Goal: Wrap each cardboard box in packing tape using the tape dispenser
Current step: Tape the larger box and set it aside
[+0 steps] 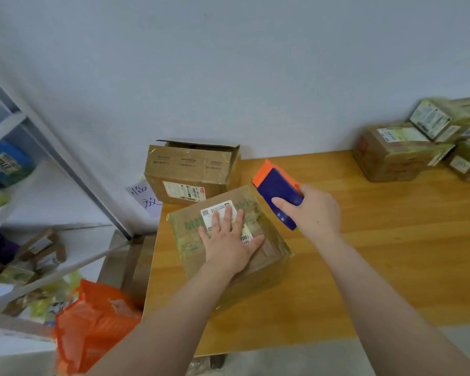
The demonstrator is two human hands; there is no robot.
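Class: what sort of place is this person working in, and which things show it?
Probably a parcel packing room: labelled, taped boxes stacked on the wooden table, a shelf rack holding more parcels, and a tape dispenser in the right hand.

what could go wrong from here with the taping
1. The left hand lies flat on the box, over the shipping label; a pass from the tape dispenser gripped in the right hand could run tape over it.
2. The box sits near the left edge of the table; a hard pull might slide it off.
3. Tape laid over the shipping label may make it harder to read.
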